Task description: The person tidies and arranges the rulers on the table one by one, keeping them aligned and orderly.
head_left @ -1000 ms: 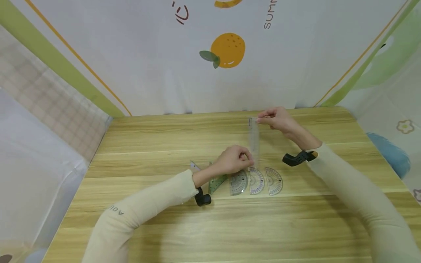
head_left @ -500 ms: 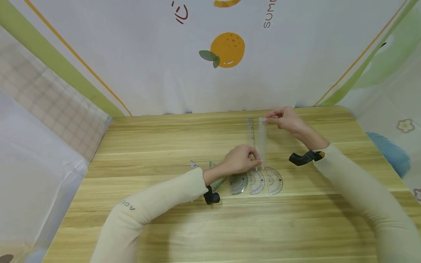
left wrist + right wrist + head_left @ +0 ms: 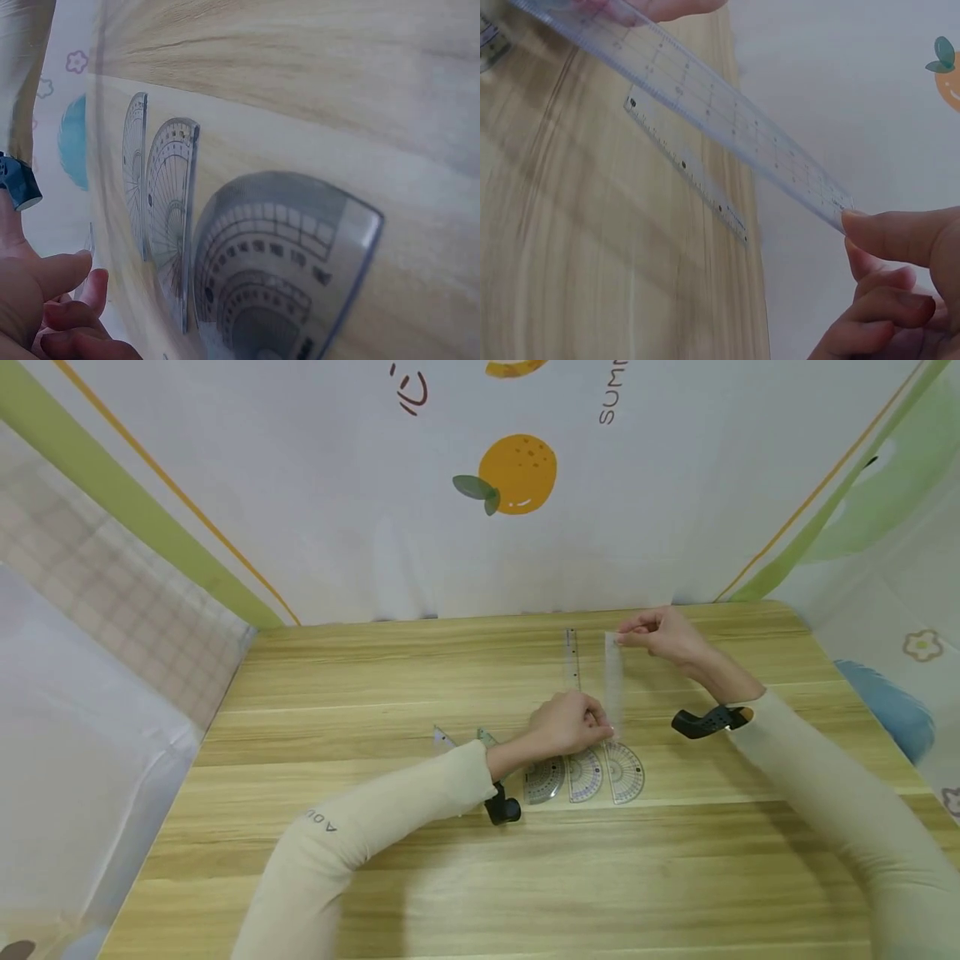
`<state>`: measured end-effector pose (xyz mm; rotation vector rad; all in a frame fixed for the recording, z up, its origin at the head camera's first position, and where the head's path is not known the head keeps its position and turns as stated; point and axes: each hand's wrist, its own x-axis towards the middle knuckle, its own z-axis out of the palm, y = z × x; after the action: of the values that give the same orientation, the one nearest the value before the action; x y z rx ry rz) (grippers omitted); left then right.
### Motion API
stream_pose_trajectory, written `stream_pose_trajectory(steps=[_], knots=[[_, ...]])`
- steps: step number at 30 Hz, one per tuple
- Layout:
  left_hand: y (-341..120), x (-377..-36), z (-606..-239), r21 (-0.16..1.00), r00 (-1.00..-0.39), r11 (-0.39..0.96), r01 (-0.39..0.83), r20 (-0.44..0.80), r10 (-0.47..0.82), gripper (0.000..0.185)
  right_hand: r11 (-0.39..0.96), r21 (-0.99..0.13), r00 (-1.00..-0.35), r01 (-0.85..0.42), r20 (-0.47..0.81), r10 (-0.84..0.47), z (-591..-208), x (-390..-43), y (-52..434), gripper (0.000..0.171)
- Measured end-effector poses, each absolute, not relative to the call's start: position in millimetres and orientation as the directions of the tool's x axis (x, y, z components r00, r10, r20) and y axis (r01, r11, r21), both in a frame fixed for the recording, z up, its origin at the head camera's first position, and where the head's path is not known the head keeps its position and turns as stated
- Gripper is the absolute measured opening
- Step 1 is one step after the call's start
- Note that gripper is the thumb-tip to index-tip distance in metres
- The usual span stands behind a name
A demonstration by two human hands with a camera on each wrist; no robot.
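A clear ruler runs between both hands, its length pointing away from me. My right hand pinches its far end between thumb and fingers. At the near end, my left hand pinches it with the fingertips. In the right wrist view the held ruler appears raised above the table. A second clear ruler lies flat to its left, its near part hidden behind the left hand. Just in front of the left hand lie three protractors: a right one, a middle one and a greyer left one.
Left of the protractors, a clear set square and a green set square lie partly under the left forearm. The wooden table ends at the back against a white printed curtain.
Both hands have moved right with the pinched ruler, away from above the ruler lying on the table. That lying ruler now shows more plainly. The protractors have stayed put.
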<state>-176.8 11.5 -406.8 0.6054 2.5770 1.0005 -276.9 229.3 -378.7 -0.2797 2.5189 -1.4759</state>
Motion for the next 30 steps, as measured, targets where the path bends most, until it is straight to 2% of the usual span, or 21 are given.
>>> stream_pose_trajectory(steps=[8,23,30], knots=[[28.5,-176.3,-412.9,0.679,-0.862,0.677,0.283,-0.13,0.491,0.015,0.489,-0.869,-0.956,-0.071,-0.081,-0.282,-384.8,-279.5,243.3,0.026],[53.1,-162.2,-412.9,0.637,-0.84,0.691,0.342,-0.123,0.528,0.018,0.578,-0.814,-0.924,-0.058,-0.175,-0.339,-385.4,-274.0,265.3,0.025],[56.0,-152.3,-414.0,0.626,-0.829,0.687,0.37,-0.111,0.548,0.016,0.577,-0.816,-0.891,-0.037,-0.235,-0.388,-383.7,-270.2,270.8,0.023]])
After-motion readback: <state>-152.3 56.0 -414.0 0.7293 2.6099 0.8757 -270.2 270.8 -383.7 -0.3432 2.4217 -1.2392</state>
